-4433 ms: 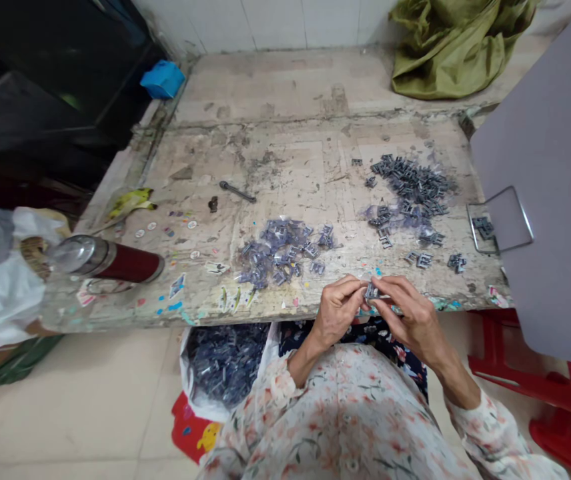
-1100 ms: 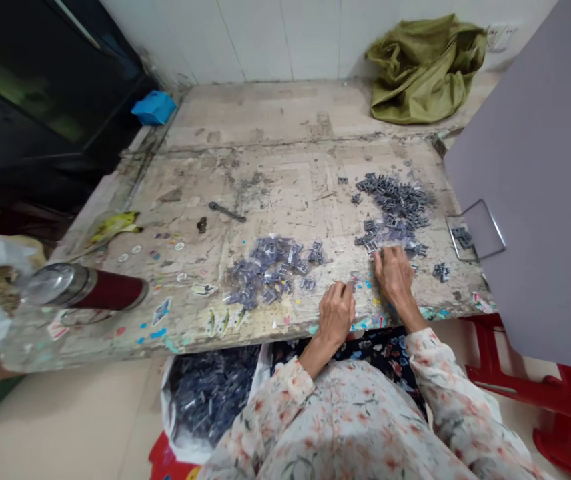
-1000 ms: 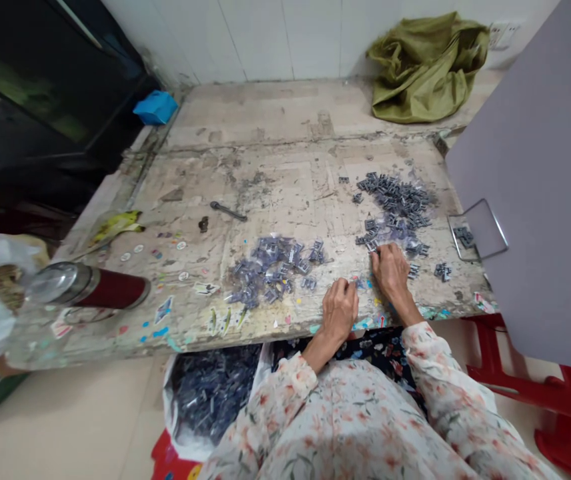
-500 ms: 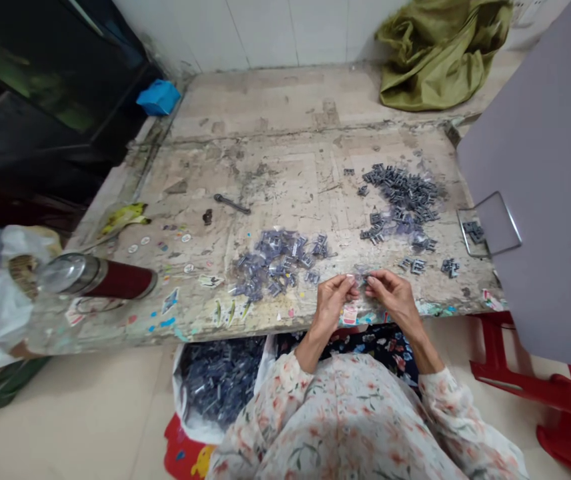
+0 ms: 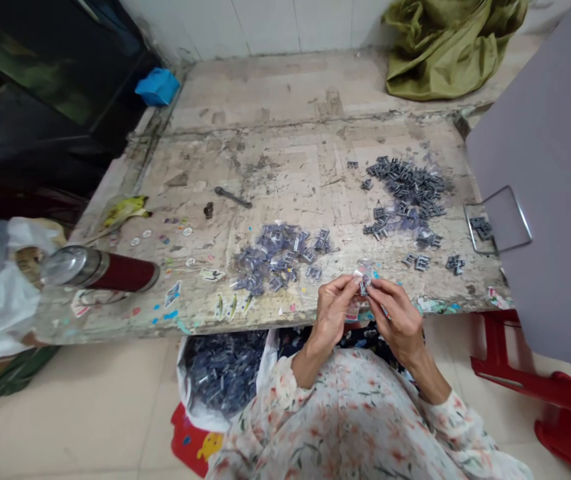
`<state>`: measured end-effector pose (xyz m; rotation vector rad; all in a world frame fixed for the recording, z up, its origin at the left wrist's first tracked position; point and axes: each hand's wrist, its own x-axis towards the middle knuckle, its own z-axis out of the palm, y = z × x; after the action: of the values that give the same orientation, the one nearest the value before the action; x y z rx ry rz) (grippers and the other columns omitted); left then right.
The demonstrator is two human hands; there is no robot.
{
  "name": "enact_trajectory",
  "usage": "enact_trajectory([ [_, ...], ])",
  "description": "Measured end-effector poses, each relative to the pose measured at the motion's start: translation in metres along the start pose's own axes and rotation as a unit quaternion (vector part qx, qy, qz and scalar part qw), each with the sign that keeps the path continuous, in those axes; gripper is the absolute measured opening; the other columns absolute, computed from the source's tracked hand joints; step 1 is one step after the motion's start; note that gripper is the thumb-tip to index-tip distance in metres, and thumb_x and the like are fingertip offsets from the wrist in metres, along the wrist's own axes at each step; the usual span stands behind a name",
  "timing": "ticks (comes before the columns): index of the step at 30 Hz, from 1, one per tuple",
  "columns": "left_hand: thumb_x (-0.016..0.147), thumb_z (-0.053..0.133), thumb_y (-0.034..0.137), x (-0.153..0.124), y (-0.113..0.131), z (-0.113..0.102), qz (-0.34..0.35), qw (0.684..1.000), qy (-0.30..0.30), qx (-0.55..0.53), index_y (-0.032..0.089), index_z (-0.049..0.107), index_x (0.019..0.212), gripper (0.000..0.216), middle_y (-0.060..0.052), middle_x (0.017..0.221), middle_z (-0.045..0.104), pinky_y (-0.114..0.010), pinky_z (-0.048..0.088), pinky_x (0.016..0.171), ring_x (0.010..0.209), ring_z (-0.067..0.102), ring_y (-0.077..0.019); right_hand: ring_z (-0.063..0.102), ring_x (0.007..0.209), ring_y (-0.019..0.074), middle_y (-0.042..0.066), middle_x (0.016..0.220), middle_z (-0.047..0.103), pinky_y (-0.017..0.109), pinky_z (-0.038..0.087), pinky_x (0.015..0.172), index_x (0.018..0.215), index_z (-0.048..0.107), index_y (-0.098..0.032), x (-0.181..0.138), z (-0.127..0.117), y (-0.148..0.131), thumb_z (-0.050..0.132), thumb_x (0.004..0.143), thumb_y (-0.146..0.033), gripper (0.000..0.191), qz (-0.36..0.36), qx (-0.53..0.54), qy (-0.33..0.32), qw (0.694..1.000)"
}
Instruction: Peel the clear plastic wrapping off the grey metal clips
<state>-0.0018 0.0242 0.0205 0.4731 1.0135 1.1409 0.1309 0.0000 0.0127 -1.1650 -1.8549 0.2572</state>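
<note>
Both my hands meet at the front edge of a worn, stained table [image 5: 285,160]. My left hand [image 5: 334,312] and my right hand [image 5: 396,317] are each pinched on one small grey clip with a bit of clear plastic [image 5: 364,285], held between the fingertips. A pile of bagged grey clips [image 5: 278,257] lies just left of my hands. A pile of loose grey clips [image 5: 405,193] lies farther back on the right.
A red and steel flask [image 5: 100,270] lies at the table's left front. A small wrench [image 5: 233,197], a blue box [image 5: 157,85] and green cloth [image 5: 445,40] sit farther back. A bag of clips [image 5: 225,377] stands below; a grey panel [image 5: 550,167] and red stool [image 5: 530,380] at right.
My right hand left the loose pile and came back to my left hand at the table edge. Both now pinch one small clip, held slightly nearer to me.
</note>
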Motion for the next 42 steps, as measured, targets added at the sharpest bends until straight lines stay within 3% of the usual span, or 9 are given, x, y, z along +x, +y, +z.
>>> enact_trajectory([
  [6,0.080,0.069,0.036,-0.010,0.001,0.003,0.093,0.989,0.007,0.118,0.018,0.077,0.086,0.020,-0.006,0.101,0.069,-0.025,0.053,0.074,0.090,0.064,-0.0180,0.068,0.100,0.0207,0.011,0.109,0.067,0.037,0.060,0.085,0.122,0.063,-0.025,0.001,0.004,-0.004,0.059,0.089,-0.009,0.037,0.008,-0.024,0.041,0.999],
  [14,0.086,0.063,0.030,-0.014,0.008,0.009,0.188,0.958,0.019,0.218,0.020,0.078,0.083,0.019,-0.007,0.094,0.070,-0.028,0.051,0.081,0.088,0.064,-0.0185,0.068,0.097,0.0212,0.010,0.109,0.067,0.037,0.061,0.084,0.128,0.060,-0.029,-0.002,0.004,-0.011,0.061,0.087,-0.009,0.045,0.015,-0.045,0.061,0.997],
  [21,0.090,0.057,0.025,-0.017,0.000,0.004,0.288,0.914,0.018,0.287,0.022,0.077,0.098,0.022,-0.008,0.100,0.070,-0.029,0.050,0.084,0.093,0.065,-0.0197,0.067,0.097,0.0221,0.010,0.107,0.066,0.038,0.061,0.083,0.124,0.063,-0.029,0.004,0.004,-0.022,0.060,0.088,-0.009,0.041,0.046,-0.037,0.067,0.996],
  [27,0.092,0.055,0.026,-0.016,-0.005,0.001,0.307,0.901,0.028,0.304,0.023,0.076,0.103,0.024,-0.008,0.098,0.070,-0.029,0.051,0.082,0.092,0.065,-0.0195,0.067,0.101,0.0224,0.011,0.113,0.066,0.037,0.060,0.085,0.127,0.060,-0.028,0.005,0.002,-0.028,0.057,0.089,-0.009,0.042,0.048,-0.051,0.046,0.996],
  [32,0.093,0.052,0.020,-0.015,-0.013,0.001,0.367,0.868,0.027,0.334,0.022,0.073,0.110,0.027,-0.008,0.100,0.070,-0.029,0.053,0.082,0.092,0.066,-0.0183,0.067,0.098,0.0211,0.010,0.107,0.067,0.036,0.060,0.085,0.117,0.065,-0.027,0.008,0.002,-0.031,0.061,0.087,-0.008,0.036,0.059,-0.072,0.082,0.992],
  [38,0.093,0.053,0.012,-0.011,-0.018,-0.001,0.471,0.811,0.044,0.344,0.019,0.069,0.115,0.029,-0.008,0.102,0.071,-0.029,0.055,0.084,0.095,0.067,-0.0166,0.066,0.088,0.0168,0.006,0.095,0.068,0.026,0.061,0.064,0.100,0.069,-0.021,0.019,-0.005,-0.038,0.065,0.087,-0.014,0.016,0.161,0.045,0.084,0.982],
  [42,0.092,0.053,0.011,-0.012,-0.017,0.000,0.475,0.805,0.045,0.353,0.019,0.069,0.115,0.029,-0.008,0.101,0.071,-0.028,0.056,0.083,0.094,0.067,-0.0164,0.065,0.084,0.0142,0.006,0.101,0.065,0.022,0.059,0.060,0.117,0.065,-0.022,0.023,-0.012,-0.037,0.066,0.086,-0.020,0.032,0.241,0.118,0.054,0.962],
])
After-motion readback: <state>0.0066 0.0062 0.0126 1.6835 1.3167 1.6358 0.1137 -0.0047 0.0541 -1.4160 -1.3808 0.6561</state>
